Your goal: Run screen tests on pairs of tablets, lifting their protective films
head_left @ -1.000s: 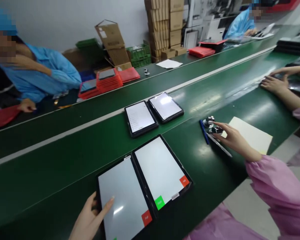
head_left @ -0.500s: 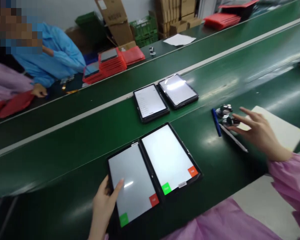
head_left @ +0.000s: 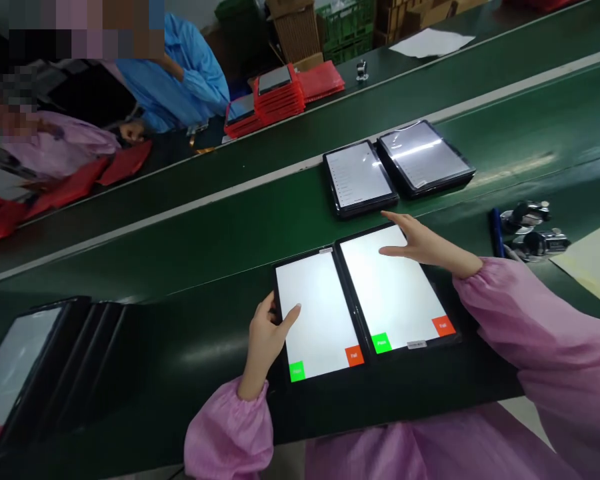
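Two tablets lie side by side on the green belt before me, both with white screens and a green and a red button at the bottom. My left hand (head_left: 267, 333) grips the left edge of the left tablet (head_left: 320, 317), thumb resting on its screen. My right hand (head_left: 423, 243) lies over the top right of the right tablet (head_left: 393, 290), fingers stretched out and touching the screen.
Two more lit tablets (head_left: 397, 167) lie farther out on the belt. A blue pen (head_left: 496, 230) and metal parts (head_left: 535, 230) sit at right beside a cream sheet (head_left: 593, 257). A stack of dark tablets (head_left: 40, 367) is at left. Red sleeves (head_left: 285, 90) and people sit across.
My right hand has left the metal parts at right and come over to the right tablet's screen. The view has swung left and down, showing the tablet stack at left.
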The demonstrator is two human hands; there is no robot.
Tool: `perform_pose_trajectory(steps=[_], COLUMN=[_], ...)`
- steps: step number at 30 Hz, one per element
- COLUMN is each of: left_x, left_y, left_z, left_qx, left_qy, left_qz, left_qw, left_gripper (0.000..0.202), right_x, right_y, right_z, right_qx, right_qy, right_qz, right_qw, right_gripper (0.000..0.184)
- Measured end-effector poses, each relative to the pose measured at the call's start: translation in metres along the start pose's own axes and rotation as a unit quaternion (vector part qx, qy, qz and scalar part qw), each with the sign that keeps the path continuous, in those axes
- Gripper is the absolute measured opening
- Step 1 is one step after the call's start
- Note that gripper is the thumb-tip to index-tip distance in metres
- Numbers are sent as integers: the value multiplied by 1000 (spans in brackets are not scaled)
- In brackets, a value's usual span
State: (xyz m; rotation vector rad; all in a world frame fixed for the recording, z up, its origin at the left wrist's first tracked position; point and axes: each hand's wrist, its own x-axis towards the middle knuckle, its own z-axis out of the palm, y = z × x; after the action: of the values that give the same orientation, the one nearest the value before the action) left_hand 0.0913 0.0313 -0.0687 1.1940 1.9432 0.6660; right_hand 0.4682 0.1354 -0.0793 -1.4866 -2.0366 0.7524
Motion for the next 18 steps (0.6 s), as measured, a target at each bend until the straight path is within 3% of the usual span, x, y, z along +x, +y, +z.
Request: perform_pose_trajectory(steps=[5,10,15,18], left_x=[0,2,2,-5], left_y=[7,7,10,21], left_z=[2,0,-5,-9], left_qx=[9,11,77,181], left_qy=[-18,-27,-32,31], left_qz=[-1,12,7,89], left_qw=[1000,999,996,979], left_gripper=[113,110,114,111], right_x=[-17,-27,-14,-8], right_y=[11,17,27,24], right_z=[-20,-25,-26,-29], right_qx=[23,29,11,-12], right_qy=[-32,-2,73,91], right_qz=[-8,-4,8,-8], right_qw=[999,1000,997,996], right_gripper=[94,97,43,28])
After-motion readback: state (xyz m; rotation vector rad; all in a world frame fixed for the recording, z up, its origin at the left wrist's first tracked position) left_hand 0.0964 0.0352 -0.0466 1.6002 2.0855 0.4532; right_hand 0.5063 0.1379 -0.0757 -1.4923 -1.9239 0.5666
